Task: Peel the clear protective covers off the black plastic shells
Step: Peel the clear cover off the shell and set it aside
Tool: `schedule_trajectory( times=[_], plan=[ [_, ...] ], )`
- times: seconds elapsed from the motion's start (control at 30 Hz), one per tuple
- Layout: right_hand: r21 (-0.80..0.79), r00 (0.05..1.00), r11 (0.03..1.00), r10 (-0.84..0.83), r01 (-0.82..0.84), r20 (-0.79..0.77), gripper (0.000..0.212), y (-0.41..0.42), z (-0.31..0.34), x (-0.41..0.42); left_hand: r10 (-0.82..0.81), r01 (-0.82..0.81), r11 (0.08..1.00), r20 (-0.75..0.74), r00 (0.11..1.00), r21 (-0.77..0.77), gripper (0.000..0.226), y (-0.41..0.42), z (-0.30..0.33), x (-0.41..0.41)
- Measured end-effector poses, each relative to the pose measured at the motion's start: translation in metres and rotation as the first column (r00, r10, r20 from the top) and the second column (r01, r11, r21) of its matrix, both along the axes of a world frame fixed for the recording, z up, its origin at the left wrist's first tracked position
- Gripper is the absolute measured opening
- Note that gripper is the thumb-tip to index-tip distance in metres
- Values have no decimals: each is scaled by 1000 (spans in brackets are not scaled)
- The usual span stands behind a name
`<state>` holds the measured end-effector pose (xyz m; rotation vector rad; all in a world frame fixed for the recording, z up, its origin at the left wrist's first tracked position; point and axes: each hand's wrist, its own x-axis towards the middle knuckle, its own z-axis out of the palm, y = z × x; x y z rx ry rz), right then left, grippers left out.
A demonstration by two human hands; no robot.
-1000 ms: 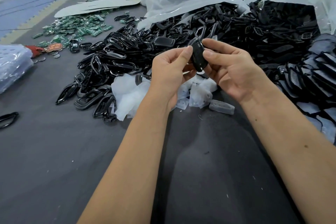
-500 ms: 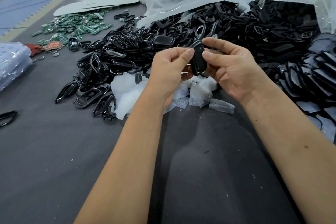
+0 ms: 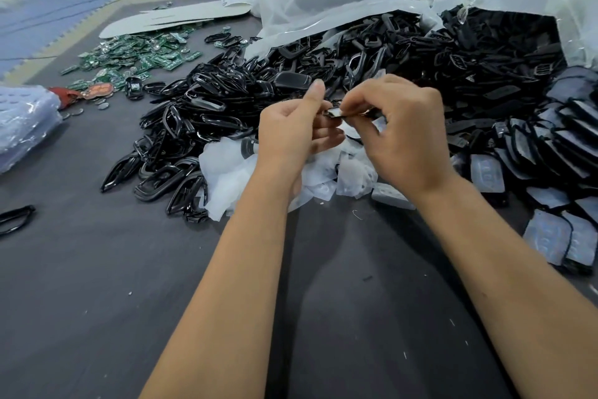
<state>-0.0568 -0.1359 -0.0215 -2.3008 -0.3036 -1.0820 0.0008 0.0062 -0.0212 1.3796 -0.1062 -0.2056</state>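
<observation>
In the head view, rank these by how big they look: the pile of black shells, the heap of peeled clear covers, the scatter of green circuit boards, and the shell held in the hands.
1. pile of black shells
2. and 3. unsure: heap of peeled clear covers and green circuit boards look alike; the boards lie farther off.
4. held shell, mostly hidden between left hand and right hand.

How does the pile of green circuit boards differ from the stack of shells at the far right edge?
The circuit boards are green and lie scattered flat at the far left; the shells at the right edge are black and stacked overlapping in rows. The shells carry hazy clear covers; the boards show no such cover. The boards lie far from both hands; the shells lie nearer the right hand. Both rest on the dark table.
</observation>
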Motion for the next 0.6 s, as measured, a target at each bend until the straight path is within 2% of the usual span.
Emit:
schedule_trajectory(
  times=[0.17,0.3,0.37,0.4,0.43,0.5,0.53,0.6],
  plan=[
    [-15,995,999,-48,49,84,8,6,-5,0,1,-5,999,69,998,53,28,6,-3,2],
    [0,987,998,-70,71,142,7,4,-6,1,-5,7,1000,93,996,-19,27,8,-2,1],
    [114,995,993,-48,38,91,7,5,-7,2,-41,44,999,154,987,-19,40,9,-2,1],
    [250,999,968,-25,14,42,11,5,-7,3,-65,68,998,191,979,-9,42,10,-2,1],
    [419,1000,908,19,-13,-9,15,4,-7,5,-95,98,995,226,970,-3,40,10,-2,0],
    [733,982,678,170,-61,-76,22,0,-5,7,-142,148,989,263,954,-3,28,10,-3,0],
    [839,960,540,264,-71,-89,24,-2,-5,8,-152,159,987,263,953,-8,22,10,-3,-1],
    [951,900,304,427,-55,-84,25,-6,-5,8,-144,153,988,242,959,-16,16,11,-3,-1]
  ],
)
